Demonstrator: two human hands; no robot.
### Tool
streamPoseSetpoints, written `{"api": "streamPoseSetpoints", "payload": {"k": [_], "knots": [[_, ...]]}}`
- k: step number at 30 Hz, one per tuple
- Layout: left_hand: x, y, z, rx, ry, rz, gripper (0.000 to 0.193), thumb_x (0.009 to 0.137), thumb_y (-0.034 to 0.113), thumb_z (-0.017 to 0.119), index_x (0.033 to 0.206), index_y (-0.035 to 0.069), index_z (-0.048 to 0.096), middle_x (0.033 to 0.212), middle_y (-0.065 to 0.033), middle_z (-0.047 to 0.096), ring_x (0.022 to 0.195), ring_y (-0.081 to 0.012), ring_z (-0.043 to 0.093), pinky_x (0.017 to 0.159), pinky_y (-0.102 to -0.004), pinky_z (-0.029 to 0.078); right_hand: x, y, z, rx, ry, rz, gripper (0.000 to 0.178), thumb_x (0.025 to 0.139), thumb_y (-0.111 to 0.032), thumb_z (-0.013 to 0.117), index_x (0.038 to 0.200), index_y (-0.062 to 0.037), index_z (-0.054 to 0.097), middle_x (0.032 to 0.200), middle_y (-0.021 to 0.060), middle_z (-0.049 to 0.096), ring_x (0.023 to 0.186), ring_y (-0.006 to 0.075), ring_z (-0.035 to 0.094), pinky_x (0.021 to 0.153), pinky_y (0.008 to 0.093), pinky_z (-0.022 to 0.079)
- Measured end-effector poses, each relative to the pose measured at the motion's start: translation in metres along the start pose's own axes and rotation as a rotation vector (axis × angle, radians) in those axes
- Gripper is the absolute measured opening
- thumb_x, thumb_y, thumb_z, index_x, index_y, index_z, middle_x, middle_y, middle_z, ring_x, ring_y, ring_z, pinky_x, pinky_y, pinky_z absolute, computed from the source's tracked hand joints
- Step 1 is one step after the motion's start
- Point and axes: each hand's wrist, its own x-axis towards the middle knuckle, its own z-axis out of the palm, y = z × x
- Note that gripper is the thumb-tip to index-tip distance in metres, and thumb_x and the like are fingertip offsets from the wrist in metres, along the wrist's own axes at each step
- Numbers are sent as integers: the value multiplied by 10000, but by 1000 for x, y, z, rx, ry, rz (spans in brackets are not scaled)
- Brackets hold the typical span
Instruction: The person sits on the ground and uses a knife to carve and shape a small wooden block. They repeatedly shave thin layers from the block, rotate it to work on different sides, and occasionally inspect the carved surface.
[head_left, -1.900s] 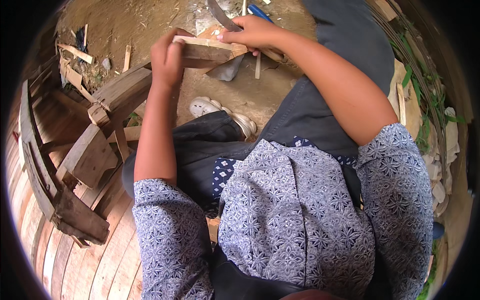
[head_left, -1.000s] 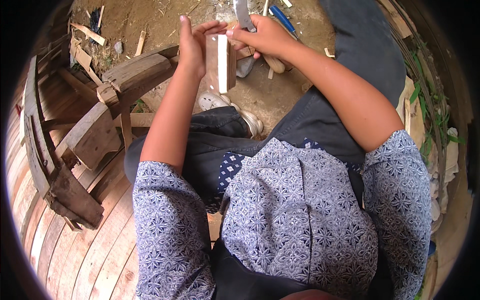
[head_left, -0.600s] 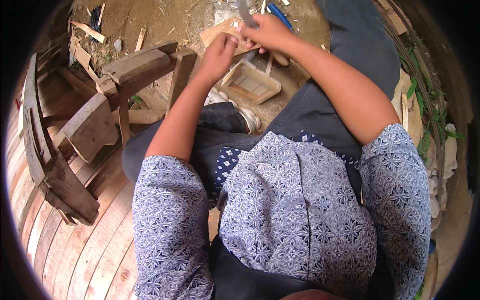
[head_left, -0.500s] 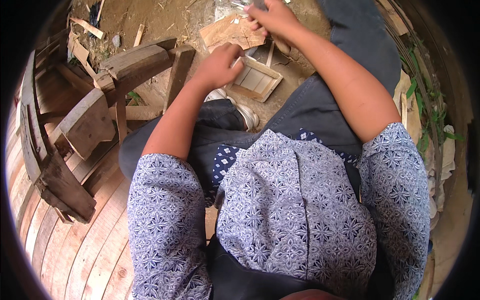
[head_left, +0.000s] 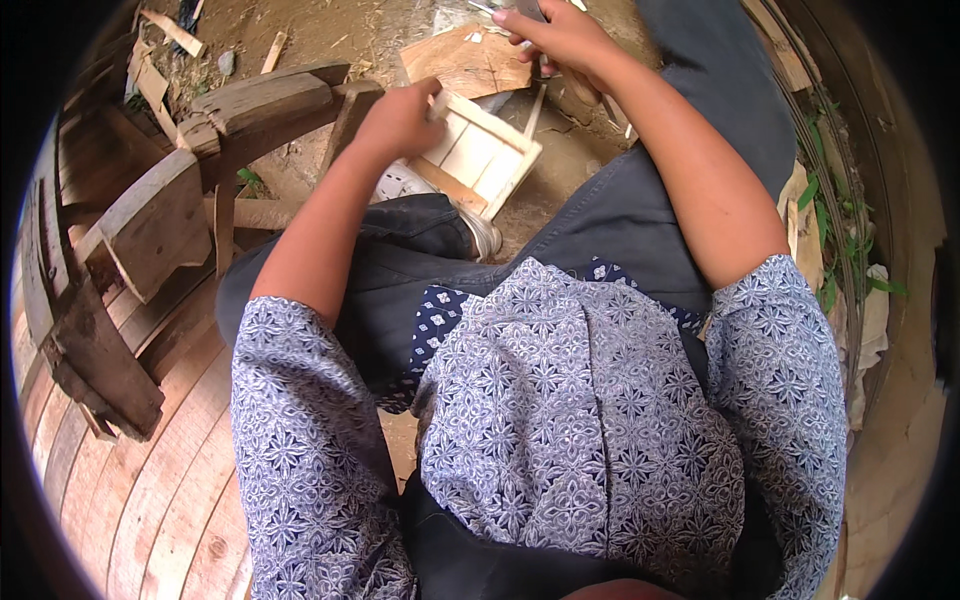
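Note:
My left hand [head_left: 402, 122] grips the upper left corner of a small pale wooden frame [head_left: 516, 182] with slats across it, held tilted above the ground near my shoe. My right hand [head_left: 572, 45], at the top edge of the picture, is closed round a wooden-handled tool [head_left: 530, 10]. A grey flat metal part shows above the fingers and a handle end below them; its exact kind is cut off from view. Something thin and silvery also sticks out by those fingers. A flat piece of board [head_left: 465, 65] lies on the ground between the hands.
A weathered wooden structure [head_left: 265, 105] of curved, rough pieces stands at the left, beside planking [head_left: 190, 500]. My bent legs in dark trousers [head_left: 610, 215] and a white shoe [head_left: 485, 235] are close below the frame. Wood scraps [head_left: 172, 35] litter the dirt ground.
My left hand has moved slightly left and up with the wooden frame, which is now tilted so more of its slatted face shows. My right hand has shifted a little right, still holding the tool.

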Motion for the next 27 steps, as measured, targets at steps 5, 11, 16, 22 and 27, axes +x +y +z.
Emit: {"api": "streamPoseSetpoints", "payload": {"k": [5, 11, 16, 22, 27], "knots": [[10, -13, -39, -351, -33, -221, 493, 824, 222, 729, 1246, -10, 622, 911, -148, 720, 752, -192, 708, 660, -341, 565, -5, -1, 5, -176, -162, -29, 714, 756, -669, 728, 1107, -52, 655, 919, 47, 662, 810, 152, 634, 619, 292, 532], [22, -29, -29, -649, -395, -489, 274, 913, 266, 652, 1022, 17, 692, 820, -43, 690, 632, -127, 642, 559, -282, 537, 13, 16, 14, 48, 33, -100, 654, 808, -667, 690, 1071, -69, 656, 851, 29, 613, 680, 124, 593, 579, 274, 507], [17, -31, -52, -726, -410, -626, 342, 989, 390, 474, 949, 123, 685, 757, -8, 675, 545, -92, 591, 459, -241, 440, 16, 7, 27, 171, -52, -88, 637, 852, -661, 650, 1064, -60, 636, 702, -26, 499, 556, 89, 470, 488, 274, 397], [23, -28, -47, -503, -105, -237, 812, 899, 682, 530, 1330, -6, 535, 1129, -228, 663, 1074, -254, 627, 875, -401, 491, 17, 10, 43, -27, 5, -200, 595, 892, -627, 627, 1115, -75, 643, 673, -28, 520, 527, 82, 477, 468, 260, 389], [9, 22, -32, 146, 303, 66, 607, 889, 555, 623, 1103, -3, 522, 986, -268, 670, 922, -429, 663, 788, -492, 530, 19, 7, 34, -84, 55, -178, 502, 907, -516, 638, 1101, -53, 645, 724, 54, 588, 578, 152, 565, 538, 321, 455]]}}
